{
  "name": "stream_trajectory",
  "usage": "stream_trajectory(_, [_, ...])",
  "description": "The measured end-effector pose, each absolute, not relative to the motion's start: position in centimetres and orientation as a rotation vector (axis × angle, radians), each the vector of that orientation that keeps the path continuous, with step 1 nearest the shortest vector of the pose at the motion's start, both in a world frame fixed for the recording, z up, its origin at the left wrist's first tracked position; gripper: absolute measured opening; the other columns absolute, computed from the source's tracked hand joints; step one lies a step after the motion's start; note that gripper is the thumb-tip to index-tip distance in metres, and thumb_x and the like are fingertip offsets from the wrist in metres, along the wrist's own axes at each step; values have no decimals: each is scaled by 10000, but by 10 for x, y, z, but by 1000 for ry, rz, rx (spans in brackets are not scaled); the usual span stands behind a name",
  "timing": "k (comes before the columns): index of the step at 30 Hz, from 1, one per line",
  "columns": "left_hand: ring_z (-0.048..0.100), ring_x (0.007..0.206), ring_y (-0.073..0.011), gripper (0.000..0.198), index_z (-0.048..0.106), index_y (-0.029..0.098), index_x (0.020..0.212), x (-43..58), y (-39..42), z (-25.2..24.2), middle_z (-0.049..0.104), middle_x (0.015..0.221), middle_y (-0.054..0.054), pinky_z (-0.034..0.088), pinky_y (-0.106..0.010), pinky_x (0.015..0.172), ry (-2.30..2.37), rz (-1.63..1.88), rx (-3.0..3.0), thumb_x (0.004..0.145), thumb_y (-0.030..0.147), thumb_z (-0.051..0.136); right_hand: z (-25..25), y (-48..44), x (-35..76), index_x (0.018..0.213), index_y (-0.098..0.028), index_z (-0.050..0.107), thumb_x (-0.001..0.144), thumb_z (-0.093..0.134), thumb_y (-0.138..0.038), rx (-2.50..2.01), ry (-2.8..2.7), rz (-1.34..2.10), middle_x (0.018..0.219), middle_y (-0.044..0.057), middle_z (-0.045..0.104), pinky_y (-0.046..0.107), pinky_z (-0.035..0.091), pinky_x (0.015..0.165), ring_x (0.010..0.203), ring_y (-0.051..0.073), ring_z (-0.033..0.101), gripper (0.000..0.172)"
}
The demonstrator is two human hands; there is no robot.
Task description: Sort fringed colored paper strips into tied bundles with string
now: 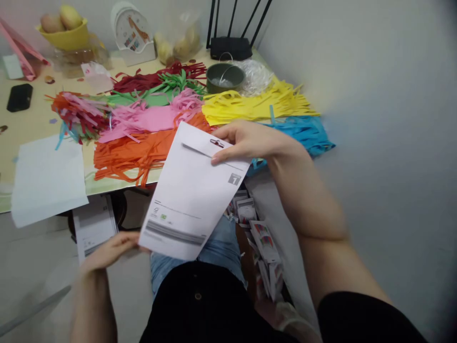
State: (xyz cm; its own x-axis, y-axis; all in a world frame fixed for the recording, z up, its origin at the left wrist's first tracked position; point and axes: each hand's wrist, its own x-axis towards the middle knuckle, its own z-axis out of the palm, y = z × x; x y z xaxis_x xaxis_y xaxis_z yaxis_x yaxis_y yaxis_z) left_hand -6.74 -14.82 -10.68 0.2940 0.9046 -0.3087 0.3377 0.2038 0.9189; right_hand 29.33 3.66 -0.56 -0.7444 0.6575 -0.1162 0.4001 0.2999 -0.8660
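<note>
A white printed envelope (189,195) with a hang hole and a flap along its top is held tilted above my lap. My right hand (246,140) grips its top edge, the thumb on the near face and the fingers mostly behind. At the lower left corner, my left hand (114,247) pinches the envelope; part of the fingers is hidden behind it. Just beyond lie bundles of cut paper strips: orange fringe (132,150), pink fringe (153,118), yellow fringe (250,107) and blue fringe (303,133).
A white sheet (50,176) overhangs the table edge. Similar envelopes (93,226) lie below it. Several small packets (264,243) fill a box at my right, beside the wall. Farther back stand a dark green pot (224,78), a black router (231,47) and a phone (20,97).
</note>
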Motion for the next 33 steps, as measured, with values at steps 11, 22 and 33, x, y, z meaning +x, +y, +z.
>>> stream_trajectory(11, [695, 695, -211, 530, 762, 112, 994, 18, -64, -49, 776, 870, -98, 545, -263, 593, 1334, 1073, 1140, 687, 538, 833, -10, 29, 224, 803, -118, 679, 854, 663, -391, -741, -2680, 1287, 706, -12, 652, 220, 302, 561, 613, 90, 519, 278])
stream_trajectory(22, [589, 526, -159, 486, 719, 134, 737, 1, -63, -61, 687, 624, -50, 475, -258, 507, 1341, 1166, 1001, 602, 581, 853, -19, 32, 253, 786, -134, 619, 918, 545, -458, -681, -2598, 1359, 704, -8, 586, 219, 319, 587, 609, 89, 479, 358])
stream_trajectory(33, [406, 545, -107, 472, 681, 156, 744, -40, -97, -98, 562, 635, -2, 320, -222, 488, 1483, 1217, 1111, 810, 624, 675, -39, 16, 233, 689, -156, 552, 966, 483, -451, -696, -2459, 1253, 636, -17, 512, 205, 351, 592, 595, 98, 458, 411])
